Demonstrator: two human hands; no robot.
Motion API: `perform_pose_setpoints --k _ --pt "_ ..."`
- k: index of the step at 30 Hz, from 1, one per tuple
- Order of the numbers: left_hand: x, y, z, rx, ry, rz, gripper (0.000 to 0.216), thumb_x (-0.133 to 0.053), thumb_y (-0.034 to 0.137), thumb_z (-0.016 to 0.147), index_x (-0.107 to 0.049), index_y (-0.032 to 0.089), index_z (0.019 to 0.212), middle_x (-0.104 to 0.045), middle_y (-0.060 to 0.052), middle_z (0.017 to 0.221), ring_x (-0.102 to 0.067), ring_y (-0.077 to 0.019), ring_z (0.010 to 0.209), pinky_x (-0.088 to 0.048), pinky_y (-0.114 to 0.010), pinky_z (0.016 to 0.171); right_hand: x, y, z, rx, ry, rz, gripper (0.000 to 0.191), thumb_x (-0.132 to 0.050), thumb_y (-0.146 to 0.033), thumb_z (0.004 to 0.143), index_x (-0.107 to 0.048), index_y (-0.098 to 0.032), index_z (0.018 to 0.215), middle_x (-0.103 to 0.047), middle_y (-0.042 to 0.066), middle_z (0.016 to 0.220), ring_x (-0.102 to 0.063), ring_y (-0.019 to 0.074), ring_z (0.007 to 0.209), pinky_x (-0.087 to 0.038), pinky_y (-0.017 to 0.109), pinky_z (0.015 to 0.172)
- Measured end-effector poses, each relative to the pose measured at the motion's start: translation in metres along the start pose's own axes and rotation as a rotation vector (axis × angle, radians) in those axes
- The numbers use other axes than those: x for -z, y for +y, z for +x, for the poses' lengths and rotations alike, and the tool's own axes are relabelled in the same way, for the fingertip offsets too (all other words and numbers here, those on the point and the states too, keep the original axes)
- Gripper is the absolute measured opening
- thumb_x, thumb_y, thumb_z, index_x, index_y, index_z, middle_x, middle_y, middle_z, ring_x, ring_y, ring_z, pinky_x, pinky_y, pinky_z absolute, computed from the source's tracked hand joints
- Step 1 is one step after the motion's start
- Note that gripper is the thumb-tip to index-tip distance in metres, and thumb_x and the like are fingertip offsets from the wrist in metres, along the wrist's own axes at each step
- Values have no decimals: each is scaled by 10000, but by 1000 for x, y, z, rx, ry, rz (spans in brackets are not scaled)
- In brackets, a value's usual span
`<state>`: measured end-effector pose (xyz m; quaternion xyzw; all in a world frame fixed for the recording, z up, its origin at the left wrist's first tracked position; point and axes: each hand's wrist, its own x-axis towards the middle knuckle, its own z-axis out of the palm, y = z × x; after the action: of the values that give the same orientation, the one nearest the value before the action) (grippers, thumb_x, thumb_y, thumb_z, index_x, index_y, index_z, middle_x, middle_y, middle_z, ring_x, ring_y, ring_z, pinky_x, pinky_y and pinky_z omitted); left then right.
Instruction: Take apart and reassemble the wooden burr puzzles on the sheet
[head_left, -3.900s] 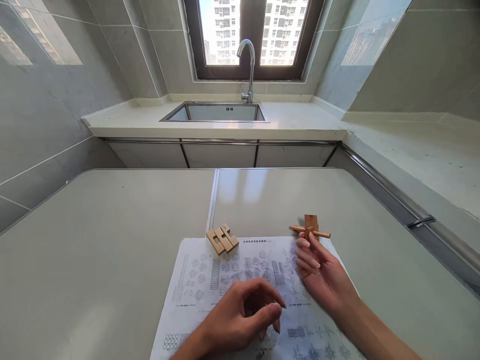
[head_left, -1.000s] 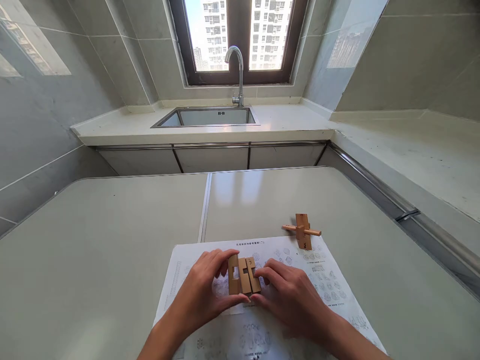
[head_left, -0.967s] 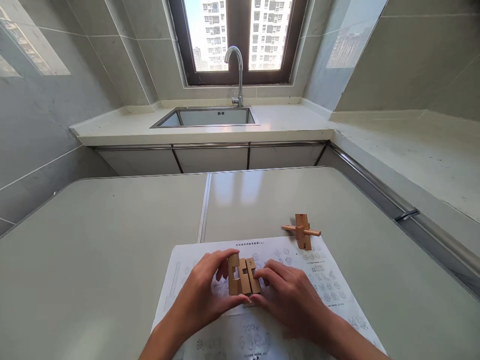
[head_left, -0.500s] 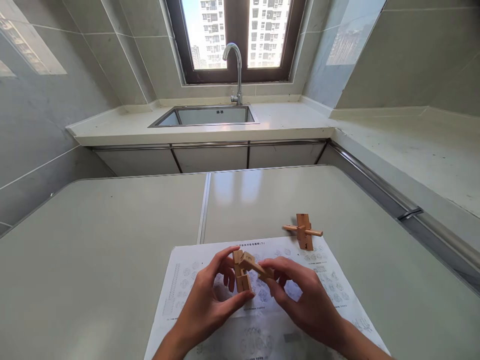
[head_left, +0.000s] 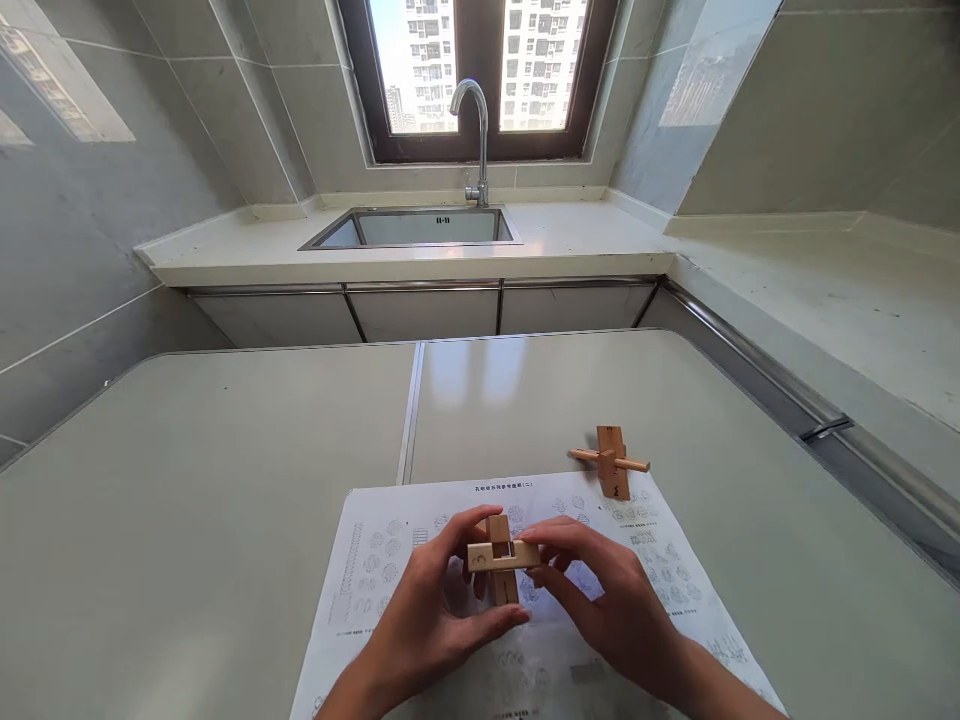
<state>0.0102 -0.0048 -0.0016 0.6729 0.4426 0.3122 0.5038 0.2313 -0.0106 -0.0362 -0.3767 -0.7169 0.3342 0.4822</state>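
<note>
Left grip (head_left: 435, 610) on paired blocks (head_left: 505, 588), right grip (head_left: 621, 600) on crosspiece (head_left: 481, 559), sink (head_left: 420, 231) beyond.

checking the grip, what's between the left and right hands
Crossed wooden pieces, with the printed sheet beneath, lie between left hand and right hand in the head view.

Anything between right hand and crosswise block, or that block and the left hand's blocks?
Nothing visible: the right hand holds one end of the crosswise block, which lies across the blocks in the left hand. Whether they touch is unclear. The wooden cross lies clear, beyond.
</note>
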Motion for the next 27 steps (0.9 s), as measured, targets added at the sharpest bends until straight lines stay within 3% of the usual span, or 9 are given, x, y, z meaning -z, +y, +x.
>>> perform_pose_setpoints --k 27 --pt "-4 4 -1 62 -77 -239 606 -851 363 828 -547 291 1348 -625 -17 985 -590 -152 800 -529 -280 733 4 1 3 95 -8 -81 248 -601 -133 1032 -632 -266 1239 -727 56 1089 -680 146 741 -625 293 670"
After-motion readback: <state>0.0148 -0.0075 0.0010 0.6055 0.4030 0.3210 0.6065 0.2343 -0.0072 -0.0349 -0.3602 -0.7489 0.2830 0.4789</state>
